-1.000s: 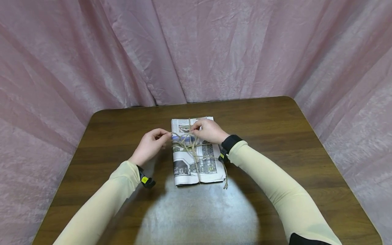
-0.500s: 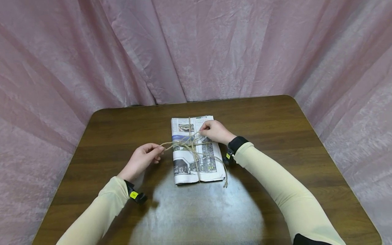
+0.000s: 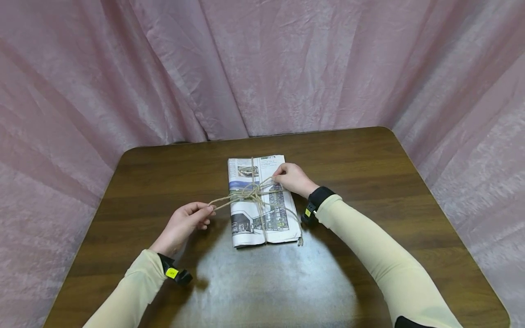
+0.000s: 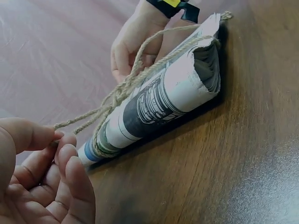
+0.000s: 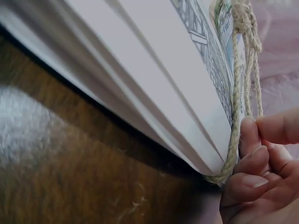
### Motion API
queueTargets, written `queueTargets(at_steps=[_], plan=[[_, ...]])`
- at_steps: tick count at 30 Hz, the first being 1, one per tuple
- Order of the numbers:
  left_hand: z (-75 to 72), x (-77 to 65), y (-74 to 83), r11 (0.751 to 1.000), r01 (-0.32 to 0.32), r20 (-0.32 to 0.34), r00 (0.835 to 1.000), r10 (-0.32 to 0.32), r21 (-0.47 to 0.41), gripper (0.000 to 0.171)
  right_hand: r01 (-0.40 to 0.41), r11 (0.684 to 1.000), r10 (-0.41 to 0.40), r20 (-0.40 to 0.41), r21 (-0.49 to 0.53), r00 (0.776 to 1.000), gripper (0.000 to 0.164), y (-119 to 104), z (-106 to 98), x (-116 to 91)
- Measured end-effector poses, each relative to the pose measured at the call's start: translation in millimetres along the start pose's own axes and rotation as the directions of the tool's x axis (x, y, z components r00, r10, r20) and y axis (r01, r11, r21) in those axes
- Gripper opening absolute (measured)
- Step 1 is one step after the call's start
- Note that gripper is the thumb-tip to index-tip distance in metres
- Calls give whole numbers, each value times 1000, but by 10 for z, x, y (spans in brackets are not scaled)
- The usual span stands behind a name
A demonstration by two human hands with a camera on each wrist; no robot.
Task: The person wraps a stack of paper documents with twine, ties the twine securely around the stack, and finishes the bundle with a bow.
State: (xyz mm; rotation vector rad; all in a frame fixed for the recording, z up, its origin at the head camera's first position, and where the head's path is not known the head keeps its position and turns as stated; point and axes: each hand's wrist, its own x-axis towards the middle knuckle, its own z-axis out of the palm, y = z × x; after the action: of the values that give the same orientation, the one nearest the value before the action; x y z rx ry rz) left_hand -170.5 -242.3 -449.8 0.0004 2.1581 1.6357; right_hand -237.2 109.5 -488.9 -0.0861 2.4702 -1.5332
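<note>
A stack of folded newspapers (image 3: 245,237) lies on the table, bound both ways with brown twine (image 3: 254,193) that gathers in a knot on top. Out to the left of the stack, my left hand (image 3: 178,227) pinches a doubled length of twine between thumb and forefinger. My right hand (image 3: 296,179) is at the stack's right edge and pinches another doubled length drawn from the knot. In the left wrist view both strands run from the left fingers (image 4: 67,151) up to the knot (image 4: 119,95). A loose twine end (image 3: 301,239) hangs over the lower right corner.
The brown wooden table (image 3: 369,164) has rounded far corners. A pink curtain (image 3: 295,68) hangs right behind it and along both sides. Light glares off the tabletop in front of the stack.
My left hand has moved left and toward me, drawing its twine loop out. The right hand has shifted right, away from the knot. The twine around the knot now looks more gathered.
</note>
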Motion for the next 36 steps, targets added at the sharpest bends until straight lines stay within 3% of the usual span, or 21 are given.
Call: queueTargets(at_steps=[9, 12, 14, 16, 19, 22, 24, 26, 28, 31, 34, 36], plan=[[21, 107, 102, 977, 2, -50, 999, 9, 213, 42, 40, 999, -39, 27, -32, 999, 17, -18, -13, -39], [1, 153, 175, 954, -52, -78, 994, 78, 296, 51, 46, 998, -45, 39, -40, 998, 20, -22, -27, -35], [11, 176, 242, 917, -118, -119, 977, 175, 382, 53, 46, 998, -44, 45, -40, 998, 23, -15, -43, -36], [64, 186, 329, 845, -203, -148, 938, 312, 495, 47, 45, 998, -44, 43, -35, 998, 25, -7, -60, -43], [225, 188, 464, 690, -322, -117, 853, 509, 648, 30, 45, 999, -44, 27, -22, 999, 28, 8, -83, -54], [450, 231, 572, 481, -439, 50, 776, 629, 759, 18, 37, 999, -37, 1, -4, 999, 26, 25, -100, -68], [600, 295, 624, 334, -511, 205, 738, 642, 792, 17, 34, 999, -34, -10, 2, 999, 24, 30, -104, -81], [728, 390, 650, 187, -566, 353, 705, 615, 803, 19, 39, 999, -39, -17, 7, 999, 23, 26, -99, -95], [818, 493, 658, 78, -596, 458, 688, 563, 799, 22, 47, 999, -47, -17, 3, 999, 22, 20, -87, -108], [885, 623, 643, -19, -605, 533, 684, 498, 796, 26, 68, 998, -68, -7, -12, 998, 23, 6, -67, -135], [899, 695, 617, -54, -603, 553, 688, 470, 796, 27, 101, 994, -100, 15, -43, 995, 23, -9, -65, -183], [898, 714, 602, -61, -609, 561, 684, 467, 791, 25, 135, 987, -132, 36, -84, 991, 22, -32, -85, -237]])
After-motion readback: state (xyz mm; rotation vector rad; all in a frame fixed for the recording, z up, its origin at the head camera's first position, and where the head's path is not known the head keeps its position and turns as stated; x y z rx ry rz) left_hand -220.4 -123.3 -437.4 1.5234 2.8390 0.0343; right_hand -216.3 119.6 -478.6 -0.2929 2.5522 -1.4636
